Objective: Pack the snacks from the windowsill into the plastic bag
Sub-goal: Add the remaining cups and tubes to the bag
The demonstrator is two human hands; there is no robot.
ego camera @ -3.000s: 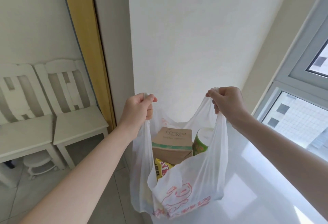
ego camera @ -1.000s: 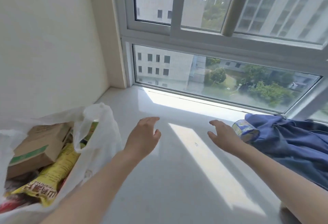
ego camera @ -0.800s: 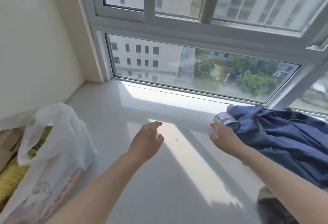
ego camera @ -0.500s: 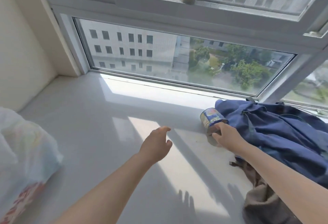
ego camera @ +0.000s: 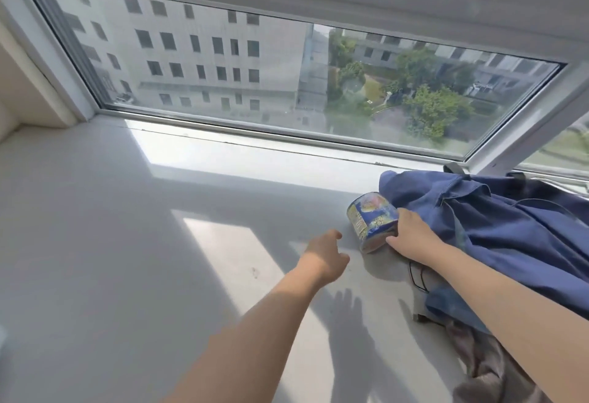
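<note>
A blue snack can [ego camera: 371, 221] with a printed label lies tilted on the white windowsill [ego camera: 127, 227], against blue clothing. My right hand [ego camera: 411, 236] grips the can from its right side, thumb under its lower end and fingers over the top. My left hand [ego camera: 325, 257] hovers over the sill just left of the can, fingers loosely spread and holding nothing. The plastic bag is out of view to the left.
A heap of blue clothing [ego camera: 510, 236] covers the right end of the sill, with brownish cloth [ego camera: 487, 367] below it. The window glass and white frame [ego camera: 287, 134] run along the back. A wall corner [ego camera: 28, 96] closes the left end.
The view swung right, away from the bag, which left the frame. My right hand reached the can and closed round it; my left hand followed toward it.
</note>
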